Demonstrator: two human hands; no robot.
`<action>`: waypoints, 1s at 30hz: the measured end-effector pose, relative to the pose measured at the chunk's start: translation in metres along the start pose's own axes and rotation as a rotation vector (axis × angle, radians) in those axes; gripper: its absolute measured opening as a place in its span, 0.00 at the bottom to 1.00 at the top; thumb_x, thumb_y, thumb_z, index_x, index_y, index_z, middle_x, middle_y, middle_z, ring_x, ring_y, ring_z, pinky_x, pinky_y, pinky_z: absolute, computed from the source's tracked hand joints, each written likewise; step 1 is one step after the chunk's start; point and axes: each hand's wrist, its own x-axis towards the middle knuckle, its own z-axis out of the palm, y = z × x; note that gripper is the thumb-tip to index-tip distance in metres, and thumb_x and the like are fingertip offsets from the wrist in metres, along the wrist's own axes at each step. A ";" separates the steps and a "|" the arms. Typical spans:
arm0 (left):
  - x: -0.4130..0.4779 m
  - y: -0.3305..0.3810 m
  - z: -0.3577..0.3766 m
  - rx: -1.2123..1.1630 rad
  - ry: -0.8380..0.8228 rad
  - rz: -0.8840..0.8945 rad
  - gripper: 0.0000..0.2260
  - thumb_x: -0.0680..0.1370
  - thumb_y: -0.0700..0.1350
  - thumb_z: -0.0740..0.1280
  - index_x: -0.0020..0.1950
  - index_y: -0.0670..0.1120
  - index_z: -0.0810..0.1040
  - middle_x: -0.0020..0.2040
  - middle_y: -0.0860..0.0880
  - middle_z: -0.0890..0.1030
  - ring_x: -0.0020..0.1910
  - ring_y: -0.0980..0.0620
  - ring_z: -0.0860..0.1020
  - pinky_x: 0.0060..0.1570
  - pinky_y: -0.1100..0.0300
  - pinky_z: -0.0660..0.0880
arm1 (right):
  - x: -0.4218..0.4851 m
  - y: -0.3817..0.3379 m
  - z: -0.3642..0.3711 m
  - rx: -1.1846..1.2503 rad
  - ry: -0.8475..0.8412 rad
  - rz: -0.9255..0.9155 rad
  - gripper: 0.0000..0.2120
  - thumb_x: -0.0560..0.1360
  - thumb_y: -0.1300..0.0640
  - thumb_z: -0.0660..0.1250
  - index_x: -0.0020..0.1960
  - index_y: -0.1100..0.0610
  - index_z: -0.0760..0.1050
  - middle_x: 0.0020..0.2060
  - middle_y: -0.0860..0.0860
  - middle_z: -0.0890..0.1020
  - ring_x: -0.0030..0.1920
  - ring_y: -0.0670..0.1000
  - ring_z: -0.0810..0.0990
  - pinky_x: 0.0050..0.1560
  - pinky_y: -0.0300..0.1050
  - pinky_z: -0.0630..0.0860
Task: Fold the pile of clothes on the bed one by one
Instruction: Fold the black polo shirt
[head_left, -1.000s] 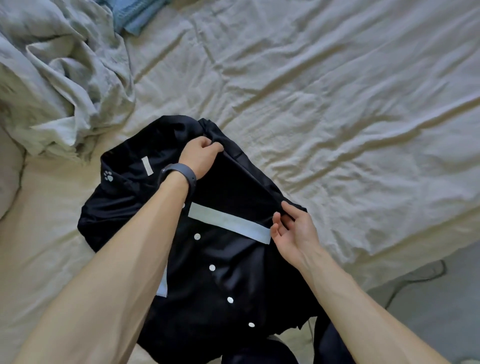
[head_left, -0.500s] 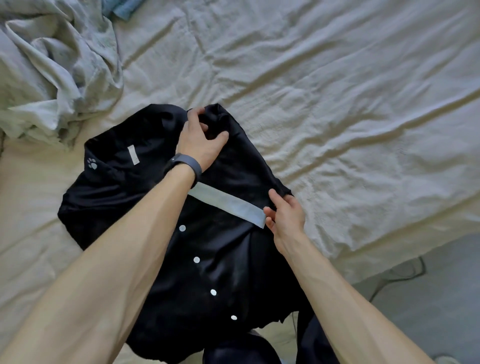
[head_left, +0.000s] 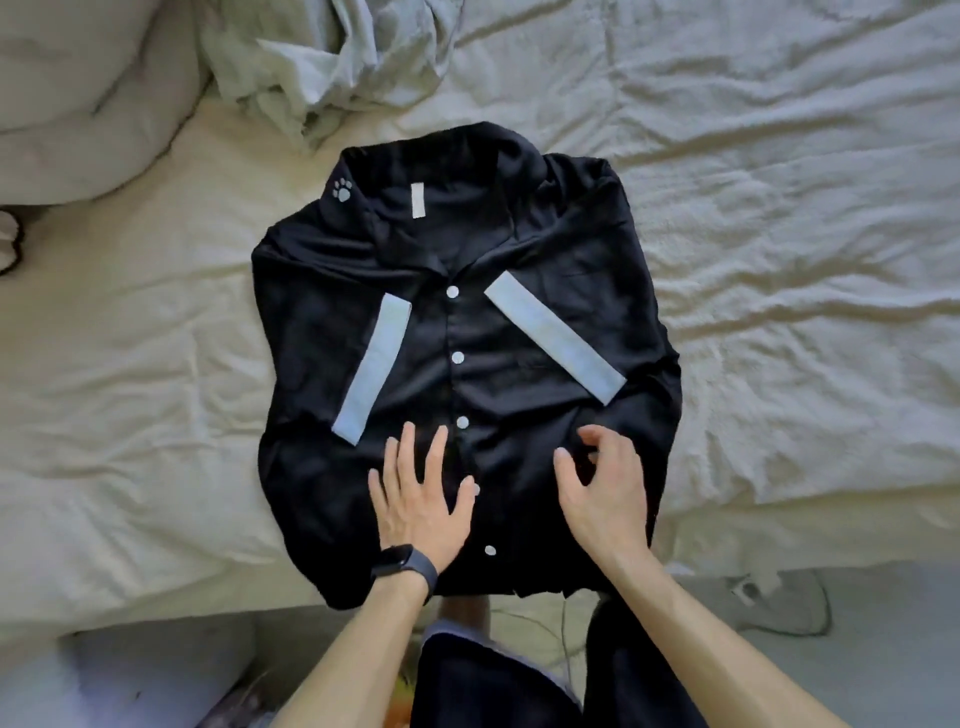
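Note:
A black button-up shirt (head_left: 524, 249) lies front-up on the bed near its front edge, collar away from me. Both sleeves are folded inward, so their pale blue cuffs (head_left: 371, 366) (head_left: 553, 343) lie across the chest on either side of the white buttons. My left hand (head_left: 421, 499), with a dark watch on the wrist, rests flat on the lower front of the shirt with fingers straight and spread. My right hand (head_left: 602, 488) is over the lower right part of the shirt, fingers loosely curled and holding nothing.
A crumpled pale grey-green cloth (head_left: 332, 57) lies at the back, just beyond the collar. A pillow (head_left: 88, 93) fills the back left corner. The cream sheet (head_left: 779, 260) spreads wrinkled to the right. Floor with a cable (head_left: 779, 597) shows below the bed edge.
Both hands have let go of the right sleeve and shoulder and come down to the shirt's lower front. The shirt now lies squared up with both sleeves folded in.

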 end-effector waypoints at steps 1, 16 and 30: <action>-0.010 -0.017 0.007 0.030 -0.076 -0.030 0.33 0.79 0.64 0.58 0.82 0.59 0.51 0.83 0.48 0.47 0.81 0.41 0.48 0.75 0.34 0.51 | -0.011 0.004 0.009 -0.171 -0.026 -0.152 0.19 0.77 0.47 0.70 0.65 0.50 0.74 0.65 0.51 0.76 0.63 0.52 0.74 0.62 0.44 0.72; -0.078 -0.190 0.046 -0.756 0.019 -0.845 0.41 0.75 0.56 0.73 0.80 0.52 0.53 0.77 0.41 0.63 0.72 0.37 0.67 0.70 0.40 0.66 | -0.082 0.106 0.034 0.092 0.278 0.499 0.36 0.72 0.58 0.73 0.76 0.60 0.63 0.73 0.58 0.69 0.71 0.60 0.70 0.72 0.57 0.67; -0.114 -0.248 0.070 -0.569 -0.164 -0.532 0.17 0.81 0.55 0.66 0.39 0.45 0.76 0.36 0.47 0.77 0.36 0.44 0.75 0.37 0.53 0.68 | -0.097 0.165 0.000 -0.048 -0.018 0.353 0.14 0.75 0.54 0.75 0.59 0.56 0.82 0.50 0.53 0.86 0.53 0.55 0.83 0.56 0.49 0.78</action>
